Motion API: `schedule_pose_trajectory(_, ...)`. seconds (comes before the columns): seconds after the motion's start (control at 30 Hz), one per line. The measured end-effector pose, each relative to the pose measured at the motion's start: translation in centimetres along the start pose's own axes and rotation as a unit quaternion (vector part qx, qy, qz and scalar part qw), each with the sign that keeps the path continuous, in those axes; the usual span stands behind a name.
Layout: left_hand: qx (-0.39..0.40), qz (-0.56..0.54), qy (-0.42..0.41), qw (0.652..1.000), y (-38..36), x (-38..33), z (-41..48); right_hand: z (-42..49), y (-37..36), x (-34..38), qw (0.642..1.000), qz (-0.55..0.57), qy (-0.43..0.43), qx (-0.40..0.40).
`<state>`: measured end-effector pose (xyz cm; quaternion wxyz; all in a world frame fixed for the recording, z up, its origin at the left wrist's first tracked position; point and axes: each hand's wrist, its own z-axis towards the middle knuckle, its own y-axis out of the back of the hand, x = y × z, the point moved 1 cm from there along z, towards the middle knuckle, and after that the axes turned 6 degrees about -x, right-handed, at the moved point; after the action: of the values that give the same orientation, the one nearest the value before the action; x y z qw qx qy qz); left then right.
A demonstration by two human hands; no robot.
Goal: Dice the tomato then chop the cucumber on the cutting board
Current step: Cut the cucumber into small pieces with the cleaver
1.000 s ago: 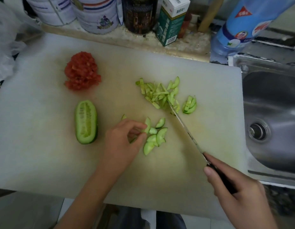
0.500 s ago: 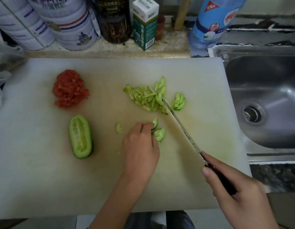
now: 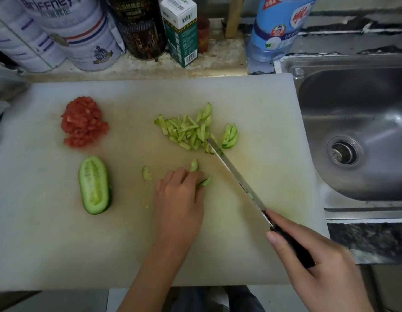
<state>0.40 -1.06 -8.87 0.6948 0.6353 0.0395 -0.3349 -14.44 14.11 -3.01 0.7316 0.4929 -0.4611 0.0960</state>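
Observation:
A pile of diced tomato [image 3: 84, 122] lies at the left of the white cutting board [image 3: 258, 104]. Below it a cucumber half [image 3: 94, 185] rests cut face up. A heap of chopped cucumber strips [image 3: 186, 131] sits mid-board, with a few stacked slices [image 3: 230, 136] to its right. My left hand [image 3: 179, 199] lies palm down over several cucumber slices [image 3: 203, 183], fingers curled round them; most are hidden. One loose slice [image 3: 147, 174] lies just left of it. My right hand [image 3: 317, 264] grips the knife [image 3: 236, 174], whose tip rests at the chopped heap.
Tins [image 3: 83, 34], a dark jar [image 3: 139, 25], a small carton [image 3: 181, 30] and a blue bottle [image 3: 279, 25] line the counter behind the board. A steel sink [image 3: 362, 136] lies directly right of the board.
My left hand has closed over the loose slices and gathered them under its fingers. The knife has stayed pointing at the heap. The view has tilted toward the back of the counter.

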Motion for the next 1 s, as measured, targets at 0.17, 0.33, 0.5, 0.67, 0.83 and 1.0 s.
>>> schedule_pose_trajectory(0.17, 0.000, -0.166, 0.094, 0.982, 2.5, 2.0, 1.2, 0.4, 0.5, -0.8, 1.000, 0.024, 0.002, 0.019)
schedule_pose_trajectory(0.33, 0.134, -0.145, 0.118, 0.973, 3.3, 2.4, 2.8, 0.4, 0.9, -1.1, 0.998, 0.039, -0.002, 0.045)
schedule_pose_trajectory(0.5, 0.147, -0.094, 0.080, 0.981, 2.6, 2.6, 2.7, 0.5, 1.5, -1.4, 0.998, 0.027, 0.012, 0.057)
schedule_pose_trajectory(0.67, 0.159, -0.029, 0.011, 0.987, 2.9, 2.4, 2.2, 0.8, 1.9, -1.9, 0.998, 0.018, 0.021, 0.059)
schedule_pose_trajectory(0.83, 0.193, -0.012, 0.002, 0.981, 3.3, 1.9, 2.1, 1.0, 2.0, -1.8, 0.998, 0.014, 0.027, 0.049)
schedule_pose_trajectory(1.0, 0.200, 0.020, -0.003, 0.980, 3.5, 1.4, 2.2, 0.9, 2.1, -1.6, 0.998, 0.015, 0.024, 0.058)
